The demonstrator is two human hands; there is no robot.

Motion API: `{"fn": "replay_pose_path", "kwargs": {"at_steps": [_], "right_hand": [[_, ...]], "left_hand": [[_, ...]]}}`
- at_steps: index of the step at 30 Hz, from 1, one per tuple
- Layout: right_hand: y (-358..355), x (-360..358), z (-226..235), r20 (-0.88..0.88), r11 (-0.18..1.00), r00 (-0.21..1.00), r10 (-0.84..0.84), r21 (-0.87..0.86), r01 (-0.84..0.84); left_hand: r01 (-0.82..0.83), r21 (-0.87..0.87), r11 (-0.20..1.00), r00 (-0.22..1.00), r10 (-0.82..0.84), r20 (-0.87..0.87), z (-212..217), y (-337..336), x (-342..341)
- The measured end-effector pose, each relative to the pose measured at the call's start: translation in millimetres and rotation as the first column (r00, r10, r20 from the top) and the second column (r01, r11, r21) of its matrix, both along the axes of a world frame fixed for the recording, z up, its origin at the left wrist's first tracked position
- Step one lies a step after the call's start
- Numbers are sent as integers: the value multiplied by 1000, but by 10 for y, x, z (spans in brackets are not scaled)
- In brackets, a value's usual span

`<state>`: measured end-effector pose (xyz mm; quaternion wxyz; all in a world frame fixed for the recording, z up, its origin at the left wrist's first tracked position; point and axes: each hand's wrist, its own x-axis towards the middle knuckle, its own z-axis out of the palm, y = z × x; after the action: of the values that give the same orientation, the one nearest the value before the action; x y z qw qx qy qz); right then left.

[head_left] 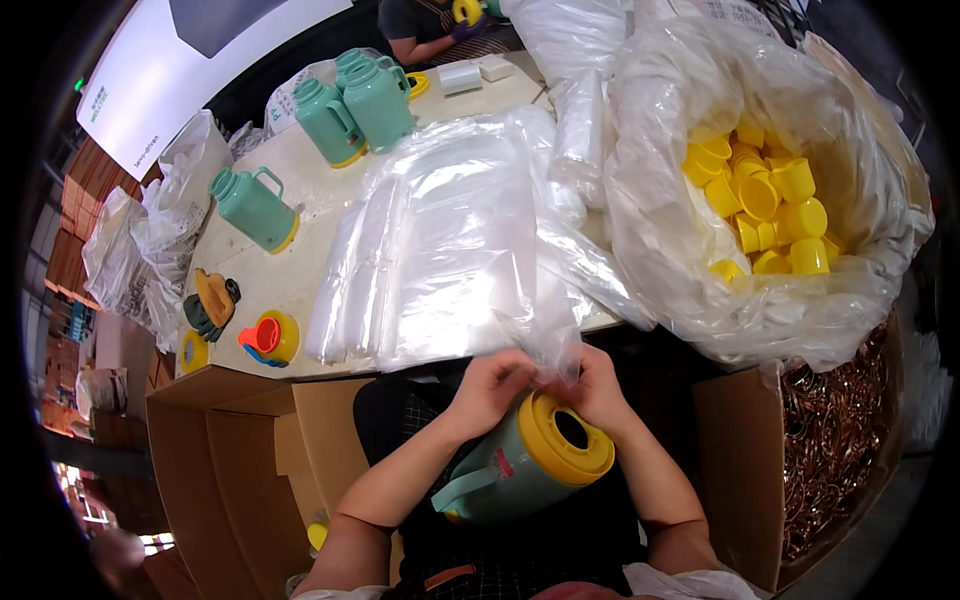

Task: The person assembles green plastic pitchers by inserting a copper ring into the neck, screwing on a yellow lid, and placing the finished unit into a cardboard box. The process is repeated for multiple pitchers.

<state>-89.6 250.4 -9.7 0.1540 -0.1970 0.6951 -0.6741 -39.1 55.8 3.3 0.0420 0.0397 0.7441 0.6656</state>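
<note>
- The left hand [493, 385] and the right hand [598, 388] meet at the table's [300, 190] near edge, fingers pinched shut on a corner of a clear plastic bag [555, 340].
- Just below them a green flask [520, 465] with a yellow collar lies tilted in the lap.
- Both forearms rise from the lower edge, angled inward.
- A stack of clear bags [450, 240] crowds the table ahead; a sack of yellow cups [765, 205] bulges on the right, an open cardboard box [240, 460] on the left.
</note>
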Motion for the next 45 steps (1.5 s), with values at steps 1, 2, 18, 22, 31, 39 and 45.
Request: {"fn": "replay_pose_path", "kwargs": {"at_steps": [1,2,18,22,31,39,45], "right_hand": [[2,25,18,-27,998,998,-59,6,59],[28,22,-29,-103,984,980,-173,30,177],[199,853,-443,104,709,746,-657,-251,659],[71,1191,-406,-279,856,812,-513,-92,510],[-106,1525,-595,-241,981,970,13,192,35],[-447,1659,-1010,495,883,746,446,-105,-458],[-786,1557,-597,310,816,771,557,-33,-576]], "left_hand": [[-30,-43,999,999,28,-44,20,-9,8],[-62,100,993,998,59,39,63,-23,23],[-130,-125,984,990,122,-70,385,-258,387],[-106,-428,898,958,-24,-286,630,-327,903],[-505,-431,747,862,456,-220,61,-458,1791],[-594,-556,582,792,543,-278,-104,-543,1930],[-837,-397,376,521,770,-369,-9,-506,2507]]}}
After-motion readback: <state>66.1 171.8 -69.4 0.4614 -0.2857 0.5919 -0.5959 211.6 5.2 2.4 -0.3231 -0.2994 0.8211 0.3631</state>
